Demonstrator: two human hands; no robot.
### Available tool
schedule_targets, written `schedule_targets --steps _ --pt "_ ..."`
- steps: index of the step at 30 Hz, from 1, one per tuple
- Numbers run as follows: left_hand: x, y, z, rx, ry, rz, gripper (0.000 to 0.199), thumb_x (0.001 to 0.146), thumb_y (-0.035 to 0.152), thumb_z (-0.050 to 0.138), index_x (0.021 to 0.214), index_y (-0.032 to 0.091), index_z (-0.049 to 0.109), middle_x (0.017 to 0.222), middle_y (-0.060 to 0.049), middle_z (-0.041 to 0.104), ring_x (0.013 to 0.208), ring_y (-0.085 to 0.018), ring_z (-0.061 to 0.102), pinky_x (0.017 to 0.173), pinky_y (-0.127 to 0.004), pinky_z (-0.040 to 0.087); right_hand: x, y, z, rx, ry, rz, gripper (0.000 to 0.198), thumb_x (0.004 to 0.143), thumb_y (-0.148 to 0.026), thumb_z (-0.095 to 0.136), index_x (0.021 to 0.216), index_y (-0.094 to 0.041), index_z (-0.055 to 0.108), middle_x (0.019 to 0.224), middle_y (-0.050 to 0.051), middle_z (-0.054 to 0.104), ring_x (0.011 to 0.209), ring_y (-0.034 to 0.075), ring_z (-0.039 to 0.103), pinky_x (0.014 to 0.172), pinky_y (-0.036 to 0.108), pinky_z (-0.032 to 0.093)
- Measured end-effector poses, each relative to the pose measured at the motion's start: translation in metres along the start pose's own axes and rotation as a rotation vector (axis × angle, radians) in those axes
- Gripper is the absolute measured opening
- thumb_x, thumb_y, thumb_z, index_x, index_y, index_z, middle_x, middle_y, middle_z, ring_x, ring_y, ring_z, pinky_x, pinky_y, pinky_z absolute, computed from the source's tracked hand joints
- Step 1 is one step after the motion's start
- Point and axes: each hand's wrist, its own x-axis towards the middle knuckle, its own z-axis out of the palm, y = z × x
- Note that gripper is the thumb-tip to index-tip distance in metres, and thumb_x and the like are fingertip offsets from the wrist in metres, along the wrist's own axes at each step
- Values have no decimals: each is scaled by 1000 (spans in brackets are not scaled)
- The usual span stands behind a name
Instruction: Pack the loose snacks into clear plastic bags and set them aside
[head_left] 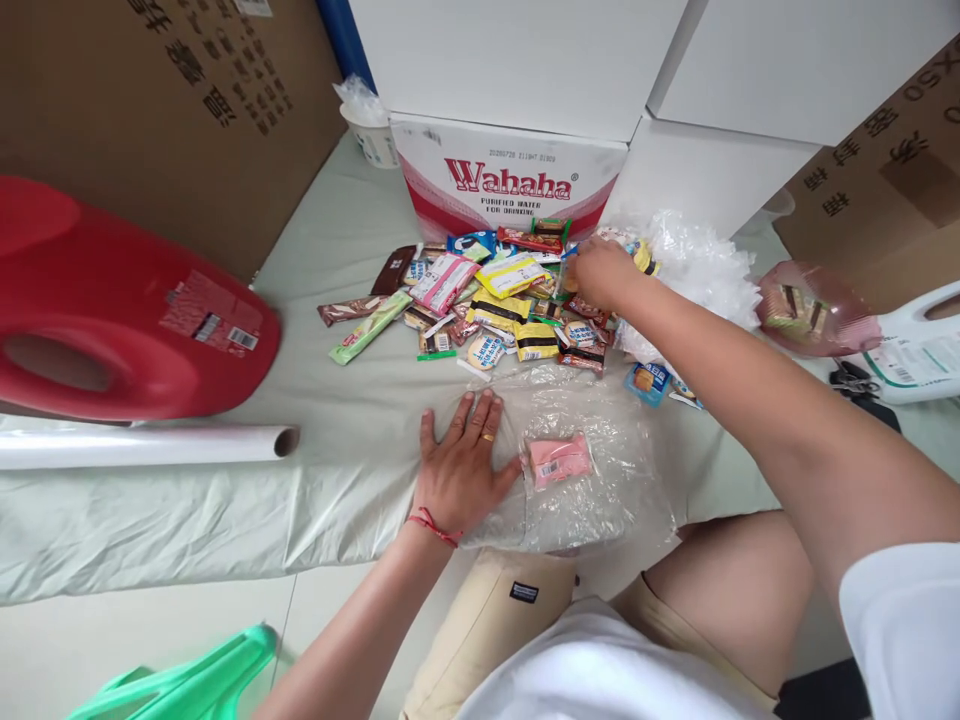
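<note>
My left hand [461,465] lies flat with fingers spread, pressing the left side of a clear plastic bag [626,490]. On the bag, beside my left thumb, rests a pink wrapped snack [559,460]. My right hand [606,273] reaches into the right back part of a heap of snack packets [501,309]. Its fingers are curled at a small packet with some blue on it [568,268]; the fingertips are partly hidden. Around it lie yellow, brown, pink and green wrappers. A blue packet [648,382] lies apart, below my right forearm.
Behind the heap stands a Wahaba water carton [517,175] under white boxes. Crumpled clear plastic [697,265] and a pink clear container [814,310] holding snacks are on the right. A red jug [135,320] and a white roll [142,445] occupy the left. The cloth-covered table's front edge runs near my legs.
</note>
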Motion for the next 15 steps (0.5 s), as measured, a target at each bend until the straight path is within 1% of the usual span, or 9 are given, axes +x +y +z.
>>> schedule_targets --steps 2,4,6,8,10,11,13,15 --pt "0 0 0 -15 2 -4 76 100 56 48 166 21 35 170 -13 35 158 -40 34 127 -76 8 -18 4 -12 30 95 13 34 99 -23 52 113 1 71 117 26 69 121 38 56 101 49 40" --pt "0 -1 0 -31 12 -9 70 104 52 42 166 21 35 170 -12 35 159 -38 34 127 -76 8 -47 5 -26 100 204 11 36 103 -25 46 107 0 72 111 22 69 117 34 57 98 45 40" --pt "0 -1 2 -41 22 -16 63 107 46 35 166 22 35 170 -11 37 159 -36 34 127 -76 8 -85 -4 -37 217 288 -28 30 101 -28 51 104 -7 73 104 16 69 107 29 59 93 41 42" --pt "0 -2 3 -41 26 -20 61 108 42 31 166 23 36 170 -10 37 159 -35 35 127 -75 8 -126 -25 -43 367 320 -144 21 99 -27 57 107 -15 73 97 10 70 95 25 60 88 39 44" --pt "0 -2 4 -34 28 -17 61 108 43 32 166 23 35 170 -10 37 159 -34 34 128 -74 9 -165 -55 -39 498 345 -269 22 100 -25 56 113 -18 72 98 9 71 90 24 60 85 38 46" --pt "0 -2 4 -29 29 -15 61 108 44 32 166 23 36 170 -10 36 159 -34 34 128 -74 9 -181 -72 -34 536 358 -296 24 102 -26 55 118 -18 71 102 10 72 92 24 60 85 38 46" --pt "0 -2 4 -22 28 -15 61 108 44 33 166 24 36 170 -10 37 160 -34 33 128 -74 9 -207 -105 -18 526 362 -298 31 104 -28 54 129 -17 68 112 13 73 96 26 60 86 41 47" --pt "0 -1 3 -19 26 -18 61 107 44 33 165 23 37 170 -10 37 160 -34 33 128 -74 10 -225 -131 3 442 305 -271 38 104 -31 56 138 -15 64 124 15 72 104 29 60 92 46 47"
